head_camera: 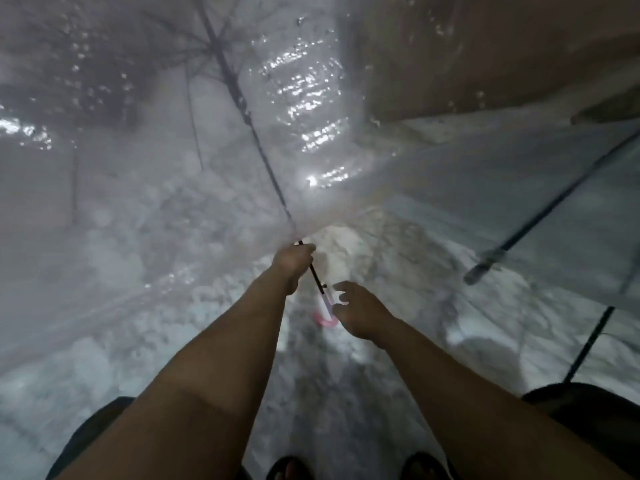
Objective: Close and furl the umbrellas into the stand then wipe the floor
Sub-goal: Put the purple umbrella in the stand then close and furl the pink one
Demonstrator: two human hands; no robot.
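Umbrella canopy (180,140) clear, milky, speckled with bright wet glints. Its shaft (317,277) black, handle (325,315) pink. Second umbrella (554,188) clear with black rib. Floor (339,403) mottled grey-white. Shorts (595,407) and sandals (291,467) dark.

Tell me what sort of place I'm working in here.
Hard to say for sure; the clear wet umbrella canopy fills most of the view. Probably an indoor entrance or hallway: a pale mottled hard floor lies underfoot, a brown wall or door stands upper right, and a second umbrella lies nearby.
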